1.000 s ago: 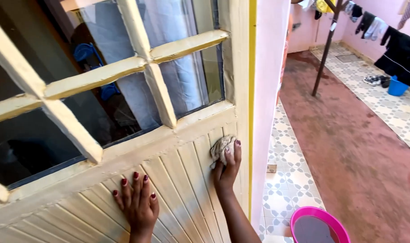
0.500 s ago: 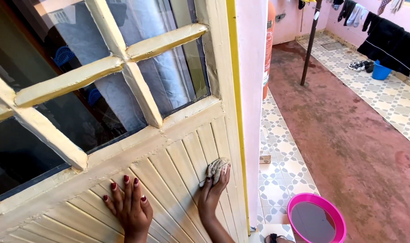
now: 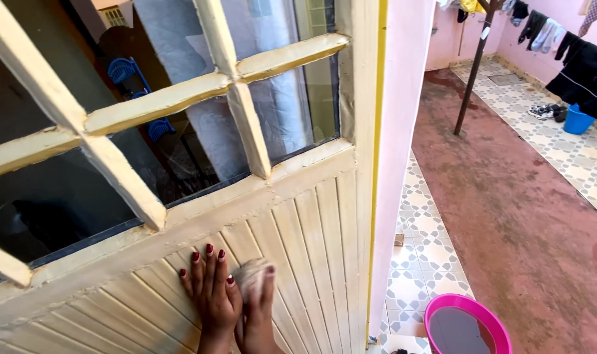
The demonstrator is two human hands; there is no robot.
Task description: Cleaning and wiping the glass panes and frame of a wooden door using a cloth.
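The rag (image 3: 251, 274) is a wad with no clear long axis, pressed on the door (image 3: 298, 229) slats under the closed right hand (image 3: 258, 314). It has slid left, beside the spread left hand (image 3: 212, 292).

Pink wall (image 3: 403, 98), tiled + red floor (image 3: 508, 216), clothesline w/ laundry (image 3: 574, 59), sunlit.

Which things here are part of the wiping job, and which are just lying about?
In use: cloth under the right hand; left hand flat on the cream door; pink basin.
Lying about: hanging clothes, shoes, blue bucket, pole.
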